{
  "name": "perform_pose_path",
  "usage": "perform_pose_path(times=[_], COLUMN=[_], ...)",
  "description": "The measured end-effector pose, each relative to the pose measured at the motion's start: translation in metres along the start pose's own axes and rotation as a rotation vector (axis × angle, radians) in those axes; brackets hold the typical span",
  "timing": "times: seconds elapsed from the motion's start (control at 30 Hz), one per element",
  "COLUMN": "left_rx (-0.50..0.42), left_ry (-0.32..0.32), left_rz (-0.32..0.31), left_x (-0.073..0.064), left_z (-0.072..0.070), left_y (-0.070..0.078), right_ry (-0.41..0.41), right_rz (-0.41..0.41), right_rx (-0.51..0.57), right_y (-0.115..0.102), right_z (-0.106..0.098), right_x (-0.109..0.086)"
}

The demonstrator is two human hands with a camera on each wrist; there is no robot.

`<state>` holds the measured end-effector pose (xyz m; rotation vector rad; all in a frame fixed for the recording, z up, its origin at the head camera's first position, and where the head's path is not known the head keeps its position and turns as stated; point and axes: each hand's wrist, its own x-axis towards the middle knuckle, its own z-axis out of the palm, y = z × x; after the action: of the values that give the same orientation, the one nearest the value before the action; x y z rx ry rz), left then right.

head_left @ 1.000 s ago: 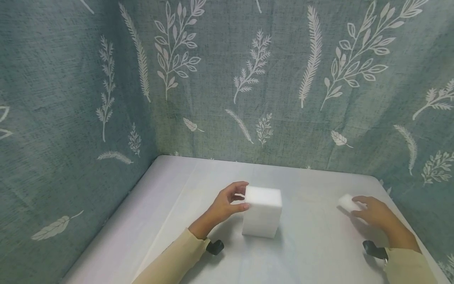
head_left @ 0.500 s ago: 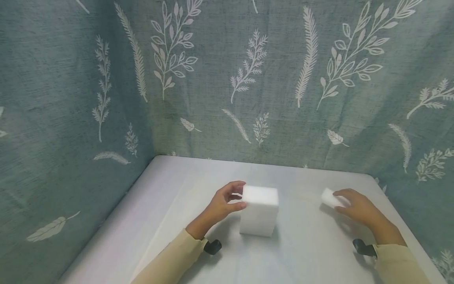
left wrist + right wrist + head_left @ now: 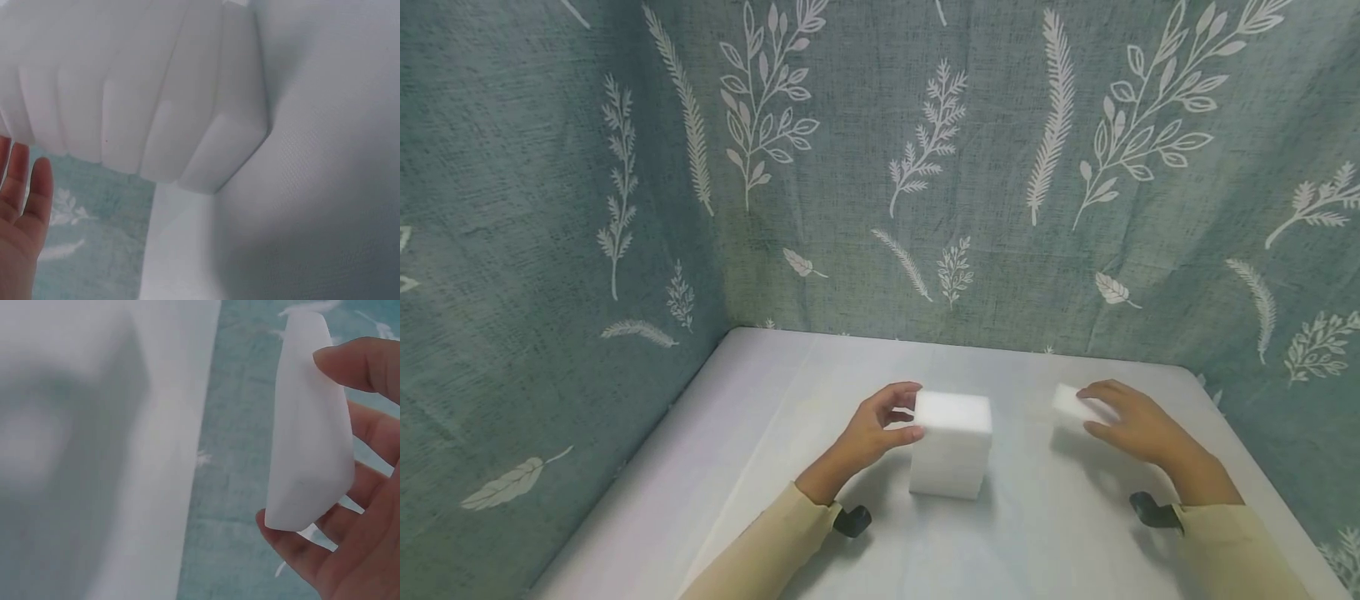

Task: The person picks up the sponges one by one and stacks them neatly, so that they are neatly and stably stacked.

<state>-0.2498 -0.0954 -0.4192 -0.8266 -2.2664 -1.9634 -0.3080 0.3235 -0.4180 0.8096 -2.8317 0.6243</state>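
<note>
A stack of white foam sponges [image 3: 953, 450] stands upright on the white table, its several layers showing in the left wrist view. At the stack's upper left, my left hand [image 3: 868, 433] holds the near corner with the thumb and reaches the far corner with the index finger. In the left wrist view its fingertips touch the side of the layers. My right hand [image 3: 1138, 421] grips a single white sponge [image 3: 306, 431] by its edges, thumb on one side and fingers on the other. That sponge is raised above the table, to the right of the stack, with a shadow below it.
The white-covered table [image 3: 760, 383] meets a blue-green leaf-patterned curtain [image 3: 865, 167] at the back and both sides. A dark wrist mount [image 3: 852, 522] sits at the left cuff, another dark mount [image 3: 1153, 510] at the right.
My right hand has carried its sponge leftward and a little farther back, closer to the stack. The left hand keeps its place at the top of the stack.
</note>
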Motion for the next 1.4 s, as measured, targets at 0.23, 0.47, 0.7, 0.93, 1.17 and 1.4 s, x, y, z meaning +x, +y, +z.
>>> perform_pose_path(times=[0.23,0.47,0.7,0.93,1.17,1.4], left_rx=[0.004,0.004,-0.002,-0.007,-0.002,-0.002], left_ry=[0.005,-0.006,-0.013,-0.01,-0.012,-0.019], left_rz=[-0.002,0.007,0.008,0.012,0.016,0.035], left_x=[0.0,0.001,0.002,0.002,0.002,0.003], left_z=[0.001,0.001,0.001,0.001,0.001,0.001], left_y=[0.001,-0.001,0.001,0.0,-0.001,-0.002], right_ry=[0.019,0.022,0.012,0.05,0.055,0.11], right_rz=[-0.02,-0.082,-0.098,-0.195,-0.19,-0.263], right_rx=[0.051,0.082,0.08,0.065,0.086,0.107], right_y=[-0.024,-0.04,-0.062,-0.076,-0.093,-0.101], right_z=[-0.001,-0.001,-0.009,-0.015,-0.018,-0.015], right_x=[0.013,0.024,0.031,0.034,0.034,0.035])
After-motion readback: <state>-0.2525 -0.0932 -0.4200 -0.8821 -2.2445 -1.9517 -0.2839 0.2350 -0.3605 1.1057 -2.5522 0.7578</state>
